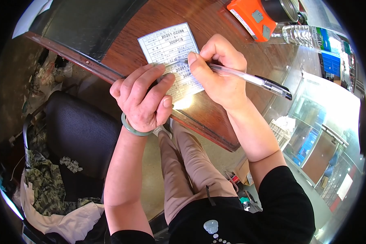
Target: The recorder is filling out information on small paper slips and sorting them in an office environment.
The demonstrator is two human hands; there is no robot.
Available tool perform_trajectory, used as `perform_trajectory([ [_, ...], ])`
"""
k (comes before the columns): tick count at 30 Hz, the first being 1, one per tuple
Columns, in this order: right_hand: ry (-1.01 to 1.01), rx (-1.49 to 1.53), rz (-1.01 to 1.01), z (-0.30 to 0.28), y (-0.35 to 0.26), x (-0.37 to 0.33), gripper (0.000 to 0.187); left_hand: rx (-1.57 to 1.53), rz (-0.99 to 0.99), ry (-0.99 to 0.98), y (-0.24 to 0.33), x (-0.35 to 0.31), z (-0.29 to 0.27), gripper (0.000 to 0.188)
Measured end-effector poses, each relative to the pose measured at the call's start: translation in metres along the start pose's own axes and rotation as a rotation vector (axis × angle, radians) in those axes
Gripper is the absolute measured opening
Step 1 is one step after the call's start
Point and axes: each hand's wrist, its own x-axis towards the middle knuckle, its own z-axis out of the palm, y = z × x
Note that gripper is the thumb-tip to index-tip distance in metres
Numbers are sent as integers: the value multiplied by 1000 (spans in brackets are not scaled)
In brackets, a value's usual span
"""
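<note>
A white printed label sheet (166,40) with ruled boxes lies on the brown wooden table. My right hand (223,73) pinches a clear-barrelled pen with a black cap (248,77) on its rear end. The pen's tip points at the middle of the sheet, and some handwriting shows there. My left hand (144,95), a pale green bangle (134,127) round its wrist, is closed over the sheet's left edge with bent fingers. Those fingertips touch the paper; part of the sheet is hidden beneath both hands.
On the table (126,38), an orange box (250,18) stands at the far right beside a dark open can (280,10) and a clear plastic bottle (299,35). A black chair (81,126) with clothes (42,183) on it is at left. Glass-fronted shelving (313,118) stands at right.
</note>
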Motion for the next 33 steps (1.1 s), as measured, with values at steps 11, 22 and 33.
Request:
perform_trajectory([
  [11, 29, -6, 12, 1, 1, 0, 28, 2, 3, 1, 0, -1, 1, 26],
  [22, 242, 520, 137, -16, -6, 5, 18, 106, -2, -175, -2, 28, -22, 23],
  [33, 151, 439, 394, -18, -16, 6, 22, 111, -30, -116, -7, 27, -32, 34],
])
